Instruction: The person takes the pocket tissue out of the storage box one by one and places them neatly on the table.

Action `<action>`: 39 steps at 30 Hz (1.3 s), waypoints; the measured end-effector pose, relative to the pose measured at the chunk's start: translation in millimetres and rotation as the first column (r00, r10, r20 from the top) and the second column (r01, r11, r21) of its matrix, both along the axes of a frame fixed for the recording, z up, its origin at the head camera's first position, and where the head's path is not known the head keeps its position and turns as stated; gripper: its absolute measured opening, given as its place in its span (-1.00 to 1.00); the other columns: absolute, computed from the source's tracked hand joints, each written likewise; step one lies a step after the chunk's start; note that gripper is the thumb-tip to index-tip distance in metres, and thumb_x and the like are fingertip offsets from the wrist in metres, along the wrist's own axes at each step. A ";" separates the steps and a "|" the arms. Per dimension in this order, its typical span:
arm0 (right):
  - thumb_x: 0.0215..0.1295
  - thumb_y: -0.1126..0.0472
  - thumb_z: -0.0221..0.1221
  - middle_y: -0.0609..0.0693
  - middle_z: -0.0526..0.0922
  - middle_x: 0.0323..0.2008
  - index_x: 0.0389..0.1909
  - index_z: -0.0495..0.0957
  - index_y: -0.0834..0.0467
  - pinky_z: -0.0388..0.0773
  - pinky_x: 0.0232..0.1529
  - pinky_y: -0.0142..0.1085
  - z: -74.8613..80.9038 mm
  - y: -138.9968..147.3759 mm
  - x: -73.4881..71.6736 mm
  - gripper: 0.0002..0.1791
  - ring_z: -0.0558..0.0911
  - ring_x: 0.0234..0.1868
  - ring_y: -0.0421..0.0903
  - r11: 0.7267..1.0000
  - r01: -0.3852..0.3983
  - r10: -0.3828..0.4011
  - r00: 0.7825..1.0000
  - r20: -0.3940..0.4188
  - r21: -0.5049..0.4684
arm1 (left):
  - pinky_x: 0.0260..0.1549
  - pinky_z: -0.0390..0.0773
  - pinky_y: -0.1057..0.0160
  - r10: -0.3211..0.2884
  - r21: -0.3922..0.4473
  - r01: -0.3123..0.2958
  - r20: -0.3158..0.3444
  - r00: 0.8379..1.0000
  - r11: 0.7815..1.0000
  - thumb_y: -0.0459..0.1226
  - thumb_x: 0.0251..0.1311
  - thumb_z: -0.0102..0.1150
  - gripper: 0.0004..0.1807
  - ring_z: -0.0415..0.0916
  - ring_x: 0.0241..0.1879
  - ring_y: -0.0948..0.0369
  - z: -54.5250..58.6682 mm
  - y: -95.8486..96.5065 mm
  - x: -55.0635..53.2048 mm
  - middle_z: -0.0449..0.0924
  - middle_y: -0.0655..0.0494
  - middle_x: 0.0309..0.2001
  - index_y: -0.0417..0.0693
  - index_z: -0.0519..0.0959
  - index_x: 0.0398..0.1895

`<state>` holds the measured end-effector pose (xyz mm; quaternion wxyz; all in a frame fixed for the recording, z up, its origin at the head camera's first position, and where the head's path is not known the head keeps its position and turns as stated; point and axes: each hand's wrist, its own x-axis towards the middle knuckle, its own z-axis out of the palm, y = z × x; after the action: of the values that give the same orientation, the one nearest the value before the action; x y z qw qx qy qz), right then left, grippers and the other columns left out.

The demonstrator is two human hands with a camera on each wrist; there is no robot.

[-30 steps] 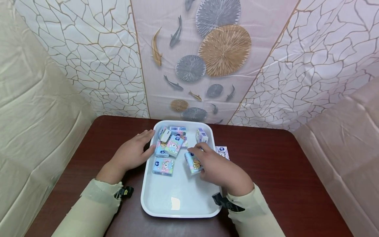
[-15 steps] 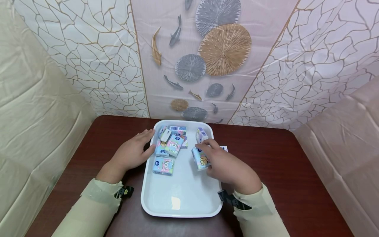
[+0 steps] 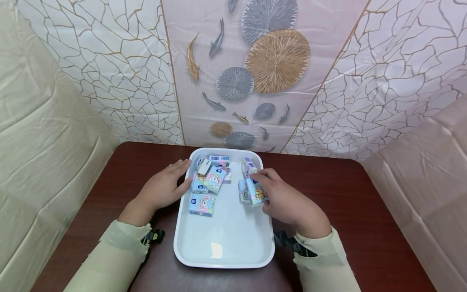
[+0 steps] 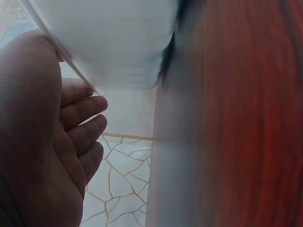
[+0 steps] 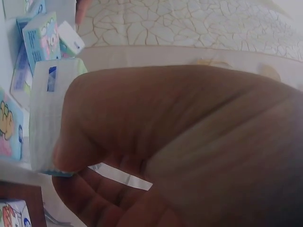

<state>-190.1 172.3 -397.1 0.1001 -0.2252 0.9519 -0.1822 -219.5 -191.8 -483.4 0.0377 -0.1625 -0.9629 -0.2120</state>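
My right hand (image 3: pixel 292 202) pinches a blue tissue pack (image 3: pixel 256 192) with a bear print, above the right side of the white tray (image 3: pixel 222 243). In the right wrist view the held tissue pack (image 5: pixel 46 118) turns its pale edge to the camera, between thumb and fingers. Partly behind it, another blue tissue pack (image 3: pixel 243 192) is in the tray. A purple-white tissue pack (image 3: pixel 248 166) stands near the tray's back right. My left hand (image 3: pixel 162 190) touches the tray's left rim, its fingers extended; the left wrist view shows that hand (image 4: pixel 52 127) beside the tray's wall.
Several tissue packs (image 3: pixel 214 178) lie heaped at the tray's back left, with one tissue pack (image 3: pixel 201 205) in front of them. Outside the tray, a tissue pack (image 5: pixel 14 215) lies on the brown table (image 3: pixel 346 211). Patterned cloth (image 3: pixel 233 113) hangs behind.
My right hand has moved right with the tissue pack, toward the tray's right rim. A blue pack beside it has come into sight. The left hand has stayed still.
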 end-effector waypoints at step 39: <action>0.20 0.40 0.31 0.23 0.19 0.50 0.61 0.24 0.11 0.61 -0.06 -0.21 3.7 60.5 -17.0 -0.08 0.52 0.14 0.12 0.991 0.131 -0.131 0.991 -0.019 -0.001 | 0.58 0.21 -0.14 -0.001 -0.004 0.001 0.010 1.000 1.000 0.13 0.54 0.02 -0.19 0.13 0.65 -0.05 1.8 0.2 0.8 0.20 0.03 0.65 -0.02 0.13 0.69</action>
<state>-207.2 232.9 -393.4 0.0788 -0.1639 0.9656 -0.1860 -218.7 -191.6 -481.6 0.0324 -0.1619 -0.9635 -0.2109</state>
